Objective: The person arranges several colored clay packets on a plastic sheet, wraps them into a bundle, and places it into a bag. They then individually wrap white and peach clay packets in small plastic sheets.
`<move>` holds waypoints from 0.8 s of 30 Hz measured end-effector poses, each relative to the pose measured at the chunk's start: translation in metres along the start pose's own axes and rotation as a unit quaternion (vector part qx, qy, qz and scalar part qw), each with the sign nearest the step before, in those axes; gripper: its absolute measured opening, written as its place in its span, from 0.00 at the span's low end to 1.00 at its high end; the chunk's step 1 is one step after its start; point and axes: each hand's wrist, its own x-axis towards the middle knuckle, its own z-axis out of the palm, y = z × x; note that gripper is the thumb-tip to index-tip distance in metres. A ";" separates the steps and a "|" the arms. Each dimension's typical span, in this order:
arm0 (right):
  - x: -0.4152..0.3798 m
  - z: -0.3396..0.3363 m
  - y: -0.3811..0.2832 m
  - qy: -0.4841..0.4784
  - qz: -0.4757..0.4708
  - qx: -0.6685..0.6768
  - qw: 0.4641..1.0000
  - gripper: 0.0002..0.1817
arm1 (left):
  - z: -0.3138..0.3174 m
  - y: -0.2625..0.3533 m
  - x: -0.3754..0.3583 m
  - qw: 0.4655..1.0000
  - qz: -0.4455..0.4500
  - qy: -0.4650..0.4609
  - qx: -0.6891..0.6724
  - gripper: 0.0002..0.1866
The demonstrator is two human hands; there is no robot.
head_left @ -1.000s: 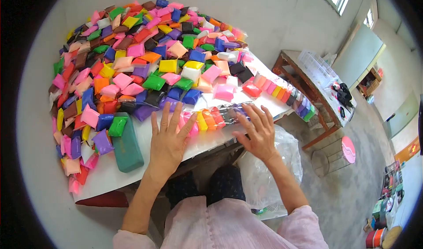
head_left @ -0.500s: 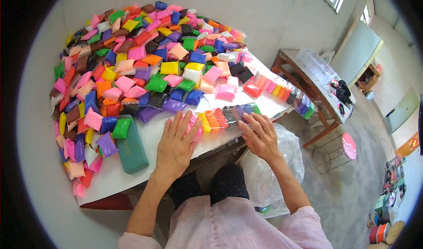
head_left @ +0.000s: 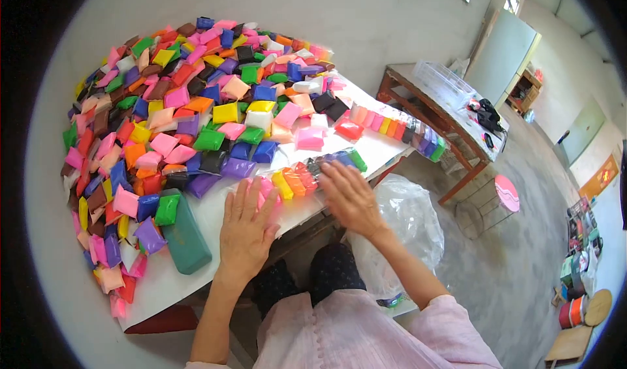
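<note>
A row of small coloured packets (head_left: pixel 295 181) in clear wrapping lies along the front of the white-covered table, running from pink through yellow, orange and black to green. My left hand (head_left: pixel 247 235) rests with its fingers spread over the pink end. Over the dark middle of the row is my right hand (head_left: pixel 353 204), its fingers stretched out and slightly blurred; it hides several packets. Neither hand is closed round anything. Just behind the row begins a big heap of loose coloured packets (head_left: pixel 173 152). Left of my left hand lies a long green case (head_left: pixel 187 241).
A second wrapped row of packets (head_left: pixel 397 130) reaches the table's right edge. Below that edge hangs a clear plastic bag (head_left: pixel 410 222). Further right stand a side table (head_left: pixel 471 155) with a clear plastic bin (head_left: pixel 444 85) and a pink-topped wire stool (head_left: pixel 506 193).
My right hand has moved left along the row, from its green end to the dark middle, uncovering the green packet. My left hand stays at the pink end. The whole view has shifted slightly.
</note>
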 end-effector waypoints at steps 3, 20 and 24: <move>-0.012 -0.008 0.012 -0.003 0.017 -0.012 1.000 0.33 | -0.002 0.001 -0.003 1.000 0.001 0.008 -0.010 0.37; 0.020 -0.012 -0.029 0.049 0.060 -0.011 0.997 0.26 | -0.012 0.032 0.007 0.996 -0.026 0.072 0.048 0.39; 0.038 0.020 -0.066 0.006 0.030 0.093 0.995 0.32 | 0.013 0.024 0.004 0.997 -0.040 0.017 0.065 0.37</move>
